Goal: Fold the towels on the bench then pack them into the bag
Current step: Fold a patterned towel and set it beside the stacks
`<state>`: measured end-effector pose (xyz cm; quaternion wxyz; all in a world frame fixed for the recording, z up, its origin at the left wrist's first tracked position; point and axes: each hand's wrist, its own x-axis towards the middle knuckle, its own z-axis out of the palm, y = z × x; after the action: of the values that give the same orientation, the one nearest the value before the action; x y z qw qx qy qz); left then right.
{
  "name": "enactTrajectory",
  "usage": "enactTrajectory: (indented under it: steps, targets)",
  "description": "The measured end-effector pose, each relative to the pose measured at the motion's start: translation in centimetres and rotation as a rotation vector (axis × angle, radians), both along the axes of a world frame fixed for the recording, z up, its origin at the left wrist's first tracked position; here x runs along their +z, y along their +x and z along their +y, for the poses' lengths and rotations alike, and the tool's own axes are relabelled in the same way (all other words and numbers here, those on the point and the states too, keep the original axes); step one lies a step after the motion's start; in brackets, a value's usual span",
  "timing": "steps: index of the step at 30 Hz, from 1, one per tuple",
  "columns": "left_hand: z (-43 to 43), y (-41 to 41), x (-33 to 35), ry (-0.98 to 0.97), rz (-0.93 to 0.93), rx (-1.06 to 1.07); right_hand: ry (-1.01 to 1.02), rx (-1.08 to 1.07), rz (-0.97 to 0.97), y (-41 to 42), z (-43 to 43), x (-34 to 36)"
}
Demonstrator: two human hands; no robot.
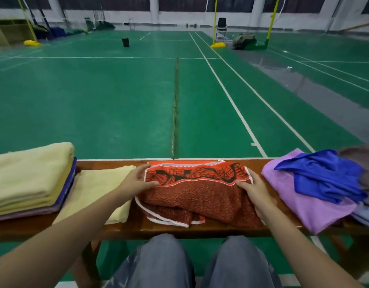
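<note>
Grips red towel (pixel 200 194) by its black-patterned border with left hand (pixel 138 181) and right hand (pixel 254 189), fingers (pixel 139 171) curled round cloth; lies rumpled mid-counter (pixel 138 228), between folded stack (pixel 30 179) and purple towel (pixel 287 190).

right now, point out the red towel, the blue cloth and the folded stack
red towel (pixel 200 197), head view, plain middle
blue cloth (pixel 324 173), head view, crumpled middle
folded stack (pixel 30 173), head view, top yellow towel

A glossy brown wooden bench (pixel 210 231) ran across the lower frame. At its left end sat a stack of folded towels (pixel 30 179), cream on top. A pale yellow towel (pixel 96 188) lay flat just beside it. A red patterned towel (pixel 200 196) lay rumpled at centre, and a purple towel (pixel 300 202) was spread at the right.
</note>
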<state>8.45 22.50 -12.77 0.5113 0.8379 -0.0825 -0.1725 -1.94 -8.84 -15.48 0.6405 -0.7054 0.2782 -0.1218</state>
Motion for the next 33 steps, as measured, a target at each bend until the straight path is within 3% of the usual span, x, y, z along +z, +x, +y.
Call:
enactTrajectory:
  steps: [8, 13, 21, 26, 33]
  targets:
    - [1.2, -3.8, -0.7, 0.321, -0.121, -0.007, -0.036, -0.015, 0.004, -3.4, 0.5, -0.1]
    - [2.0, -5.5, -0.4, 0.331, -0.146, 0.000, 0.035, -0.011, 0.004, -5.2, 0.6, -0.2]
    - [0.8, -7.6, -0.6, 0.199, -0.276, 0.215, -0.003, 0.049, 0.050, -7.4, 0.9, 0.3]
    - [0.7, -8.0, -1.4, 0.161, -0.169, 0.324, -0.014, 0.051, 0.069, -7.6, 0.7, 0.3]
    - [0.8, -8.7, -1.9, 0.100, -0.125, 0.324, -0.011, 0.031, 0.071, -7.8, 1.2, 0.3]
